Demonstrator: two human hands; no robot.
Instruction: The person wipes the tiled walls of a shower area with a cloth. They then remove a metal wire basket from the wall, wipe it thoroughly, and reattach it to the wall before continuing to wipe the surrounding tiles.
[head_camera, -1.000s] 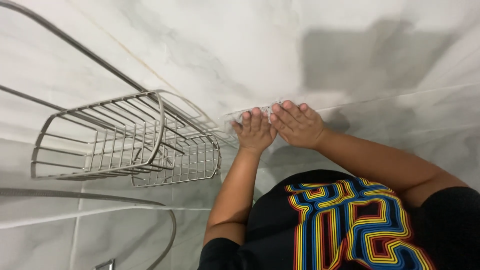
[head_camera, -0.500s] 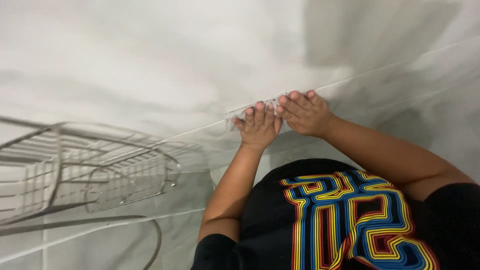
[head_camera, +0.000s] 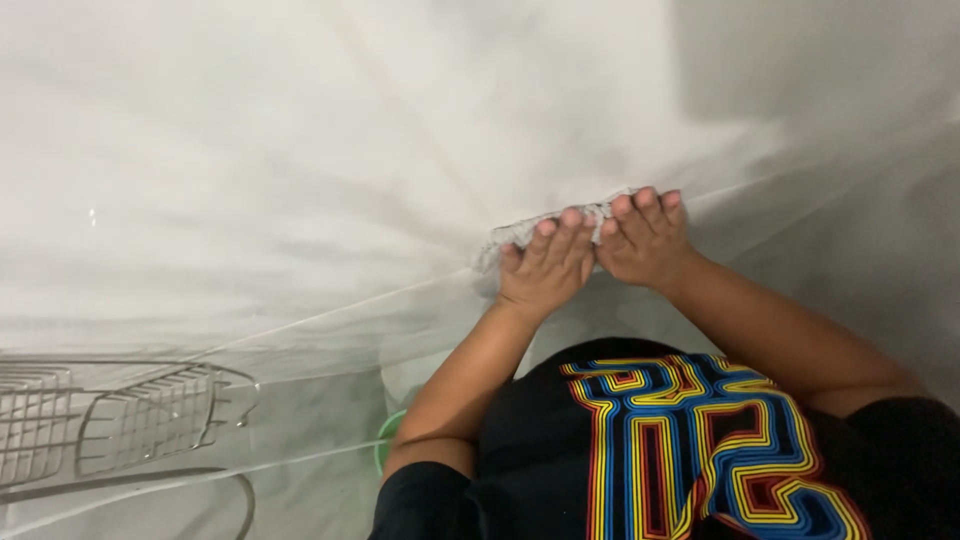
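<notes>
Both hands are raised against a pale marbled wall (head_camera: 300, 150) that fills most of the frame. The left hand (head_camera: 545, 265) sits just right of centre, palm to the wall, fingers extended and held close together, pressing flat on a crumpled grey-white cloth (head_camera: 520, 232). The right hand (head_camera: 645, 240) lies immediately beside it toward the right, touching it, fingers likewise extended and close together, their tips laid over the cloth's upper right end. The cloth is flattened against the wall along a thin grout line (head_camera: 330, 312) that runs diagonally from lower left to upper right; only its upper edge and left end show beyond the fingers. Both forearms rise from the lower frame, above a black shirt (head_camera: 690, 450) with a multicoloured striped print. At lower left, well apart from the hands, a wire rack (head_camera: 140, 415) is fixed to the wall, blurred. A small green item (head_camera: 385, 435) shows beside the left elbow; its kind cannot be told.
</notes>
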